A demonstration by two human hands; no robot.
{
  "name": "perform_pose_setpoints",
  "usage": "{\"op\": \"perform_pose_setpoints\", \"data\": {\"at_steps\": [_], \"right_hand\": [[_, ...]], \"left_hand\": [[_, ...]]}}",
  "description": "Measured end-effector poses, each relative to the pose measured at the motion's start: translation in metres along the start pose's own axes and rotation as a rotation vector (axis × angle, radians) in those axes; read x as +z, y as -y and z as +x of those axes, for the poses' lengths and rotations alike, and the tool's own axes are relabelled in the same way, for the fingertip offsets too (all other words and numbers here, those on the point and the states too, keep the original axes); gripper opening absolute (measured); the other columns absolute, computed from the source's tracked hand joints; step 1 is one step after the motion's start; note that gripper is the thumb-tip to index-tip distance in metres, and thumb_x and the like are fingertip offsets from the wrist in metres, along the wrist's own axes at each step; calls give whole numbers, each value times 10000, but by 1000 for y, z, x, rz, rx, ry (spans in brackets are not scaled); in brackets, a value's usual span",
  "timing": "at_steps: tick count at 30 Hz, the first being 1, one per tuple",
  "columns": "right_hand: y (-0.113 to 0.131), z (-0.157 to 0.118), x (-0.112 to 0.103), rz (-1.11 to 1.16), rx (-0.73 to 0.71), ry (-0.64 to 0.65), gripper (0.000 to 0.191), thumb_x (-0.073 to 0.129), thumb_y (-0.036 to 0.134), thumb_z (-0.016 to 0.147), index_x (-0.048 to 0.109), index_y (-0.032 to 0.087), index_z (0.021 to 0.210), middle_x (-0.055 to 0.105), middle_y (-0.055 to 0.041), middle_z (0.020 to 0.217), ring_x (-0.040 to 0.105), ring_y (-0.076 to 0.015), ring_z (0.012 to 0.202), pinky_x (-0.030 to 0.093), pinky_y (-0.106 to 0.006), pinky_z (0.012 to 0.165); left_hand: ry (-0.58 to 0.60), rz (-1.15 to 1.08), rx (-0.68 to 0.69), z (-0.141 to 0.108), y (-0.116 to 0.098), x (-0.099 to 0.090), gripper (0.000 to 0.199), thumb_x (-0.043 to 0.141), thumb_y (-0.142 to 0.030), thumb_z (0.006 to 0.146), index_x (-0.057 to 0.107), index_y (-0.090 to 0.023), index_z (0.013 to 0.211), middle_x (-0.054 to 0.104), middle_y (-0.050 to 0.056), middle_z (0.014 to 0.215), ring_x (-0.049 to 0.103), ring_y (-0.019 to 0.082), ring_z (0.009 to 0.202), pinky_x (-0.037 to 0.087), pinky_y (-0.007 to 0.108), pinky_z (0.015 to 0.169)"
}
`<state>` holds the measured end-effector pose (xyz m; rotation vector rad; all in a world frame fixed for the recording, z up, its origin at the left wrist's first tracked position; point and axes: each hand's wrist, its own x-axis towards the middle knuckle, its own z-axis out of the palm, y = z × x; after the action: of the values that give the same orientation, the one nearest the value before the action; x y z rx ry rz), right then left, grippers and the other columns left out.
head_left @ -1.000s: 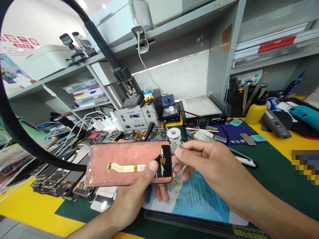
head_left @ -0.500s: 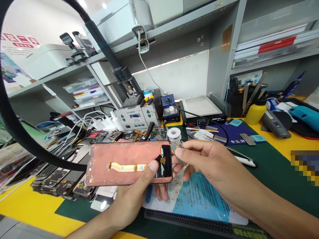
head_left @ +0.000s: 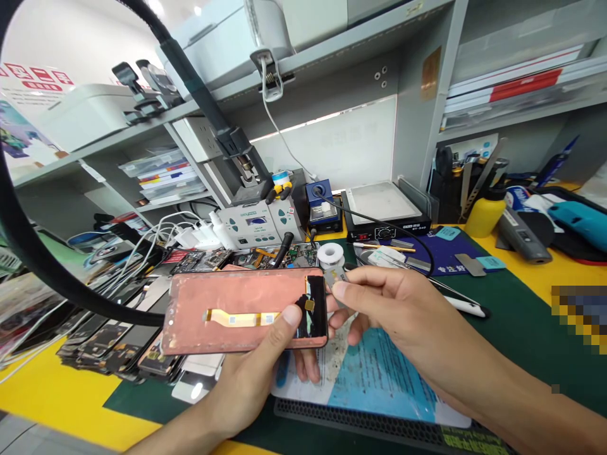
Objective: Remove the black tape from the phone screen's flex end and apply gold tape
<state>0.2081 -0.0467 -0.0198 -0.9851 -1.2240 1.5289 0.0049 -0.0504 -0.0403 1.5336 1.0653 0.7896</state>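
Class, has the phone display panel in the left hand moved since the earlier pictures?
No, the phone display panel sits just as before against the solder wire spool beyond its top edge.

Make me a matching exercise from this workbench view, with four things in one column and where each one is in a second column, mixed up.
Things:
1. Phone display panel
2. Yellow flex cable
3. White spool of solder wire
4. Yellow bottle

Places:
A. On the yellow bench top at the far right
B. Lying along the panel's copper back
C. Held in the left hand
D. Just beyond the panel, beside the tray of circuit boards

Pairs: 1-C, 2-B, 3-D, 4-A
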Motion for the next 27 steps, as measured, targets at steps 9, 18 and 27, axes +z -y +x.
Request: {"op": "perform_pose_setpoints", "data": {"at_steps": [9,18,27], "right_hand": [[0,-1,-1,-11,3,-4,253,636,375,935,741,184,807,725,-30,781,644,-121,677,527,-211,614],[1,0,0,-1,4,-12,246,651,375,923,741,182,801,725,-29,771,636,-118,663,528,-214,610],[-1,0,-1,10,2,-10,240,654,382,918,746,173,843,729,-36,781,650,-129,691,534,-225,616]], "left_hand": [[-15,-108,6,0,2,1,565,457,-563,988,736,-172,691,691,55,609,644,184,620,505,307,674],[-20,-90,-5,-1,0,1,577,441,-565,994,736,-169,696,695,56,612,648,190,631,497,311,680],[-7,-118,-13,-1,2,0,578,448,-563,993,726,-164,680,688,56,609,647,187,630,503,306,682]]}}
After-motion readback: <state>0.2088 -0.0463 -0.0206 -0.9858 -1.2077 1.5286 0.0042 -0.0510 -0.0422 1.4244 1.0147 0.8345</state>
